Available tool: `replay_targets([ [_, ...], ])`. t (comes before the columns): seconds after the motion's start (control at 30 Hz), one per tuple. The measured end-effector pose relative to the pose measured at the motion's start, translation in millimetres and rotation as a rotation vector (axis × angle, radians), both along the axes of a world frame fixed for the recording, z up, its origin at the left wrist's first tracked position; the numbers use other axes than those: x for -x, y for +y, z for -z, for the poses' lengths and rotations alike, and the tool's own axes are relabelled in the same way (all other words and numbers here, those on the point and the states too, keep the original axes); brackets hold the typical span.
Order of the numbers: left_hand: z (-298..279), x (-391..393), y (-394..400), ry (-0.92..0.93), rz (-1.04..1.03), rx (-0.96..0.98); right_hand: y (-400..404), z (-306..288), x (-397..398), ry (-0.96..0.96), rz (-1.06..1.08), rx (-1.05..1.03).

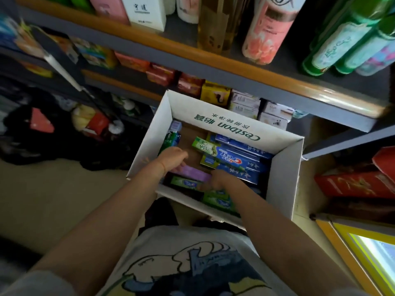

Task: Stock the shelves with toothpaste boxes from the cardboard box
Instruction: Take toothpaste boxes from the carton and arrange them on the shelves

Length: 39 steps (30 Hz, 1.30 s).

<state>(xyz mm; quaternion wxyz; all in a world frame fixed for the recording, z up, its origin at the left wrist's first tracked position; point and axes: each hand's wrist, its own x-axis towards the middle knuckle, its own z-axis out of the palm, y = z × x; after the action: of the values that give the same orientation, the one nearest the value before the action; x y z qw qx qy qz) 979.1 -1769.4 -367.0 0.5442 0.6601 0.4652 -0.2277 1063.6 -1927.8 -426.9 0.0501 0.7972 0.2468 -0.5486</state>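
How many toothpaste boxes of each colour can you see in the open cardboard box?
Blue boxes: about 4, stacked and overlapping, so only roughly
Green boxes: 5
Purple box: 1, with both hands on it
Total: about 10 showing; any underneath are hidden.

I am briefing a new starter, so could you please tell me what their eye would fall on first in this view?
First, the open white cardboard box at centre, with both hands inside it: the left hand and right hand meet over a purple toothpaste box. Beside them lies a bright blue Crest toothpaste box. Above, a pink floral bottle stands out on the upper shelf.
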Motion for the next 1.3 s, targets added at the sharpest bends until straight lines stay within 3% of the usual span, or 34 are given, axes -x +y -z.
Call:
replay_targets([
  [0.33, -1, 5, -6, -0.117, -0.06, -0.062, -5, 12, 5, -0.133, 0.134, -0.072],
  [0.5, -7, 5, -7, -0.131, -0.024, -0.077, -1, 4, 3, -0.171, 0.008, -0.09],
  [0.67, -12, 6, -7, -0.187, 0.072, -0.148, 3, -34, -4, -0.403, -0.28, -0.22],
  [0.73, -17, 5, -4, -0.242, 0.237, -0.232, -1, -59, -11, -0.376, -0.203, -0.346],
  [0.8, -28, 1, -3, -0.316, 0.478, -0.264, -7, -88, -21, -0.291, 0.027, -0.547],
  [0.9, -45, -11, -9, -0.364, 0.632, -0.186, -13, -133, -33, -0.235, 0.229, -0.731],
  [1.0, -50, -19, -11, -0.406, 0.505, -0.029, -15, -161, -43, -0.114, 0.542, -0.888],
  [1.13, -48, -20, -8, -0.48, 0.171, 0.128, -19, -159, -56, 0.035, 0.973, -1.041],
  [1.3, -45, -5, 2, -0.495, -0.201, 0.279, -19, -136, -61, -0.093, 0.902, -0.845],
])
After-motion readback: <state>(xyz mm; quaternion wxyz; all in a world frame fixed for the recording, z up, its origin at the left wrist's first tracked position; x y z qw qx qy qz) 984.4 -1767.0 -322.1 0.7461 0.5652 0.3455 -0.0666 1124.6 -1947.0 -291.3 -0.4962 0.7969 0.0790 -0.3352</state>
